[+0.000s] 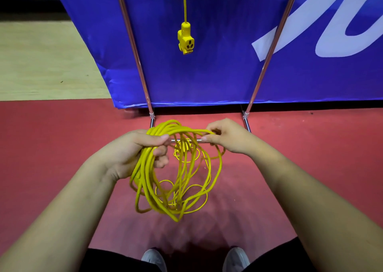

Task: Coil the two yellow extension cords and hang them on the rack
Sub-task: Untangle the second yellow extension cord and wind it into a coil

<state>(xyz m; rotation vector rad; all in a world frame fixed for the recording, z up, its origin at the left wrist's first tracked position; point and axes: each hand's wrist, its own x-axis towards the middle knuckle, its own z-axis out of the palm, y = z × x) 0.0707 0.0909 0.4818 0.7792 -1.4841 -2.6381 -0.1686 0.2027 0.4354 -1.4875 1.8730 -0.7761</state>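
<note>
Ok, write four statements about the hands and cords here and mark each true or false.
1. The left hand grips the yellow coil. True.
2. The right hand is empty. False: it pinches a strand of the coil.
3. A yellow socket end hangs in front of the blue banner. True.
4. The floor under the hands is green. False: it is red.

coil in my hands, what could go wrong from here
1. The coil hangs in uneven, crossing loops from the left hand. They may tangle as the right hand, which pinches a strand, lays on more.
2. The slack on the floor lies by the rack's bottom bar and could snag there when pulled.
3. The dangling socket might catch the coil at hanging.
</note>
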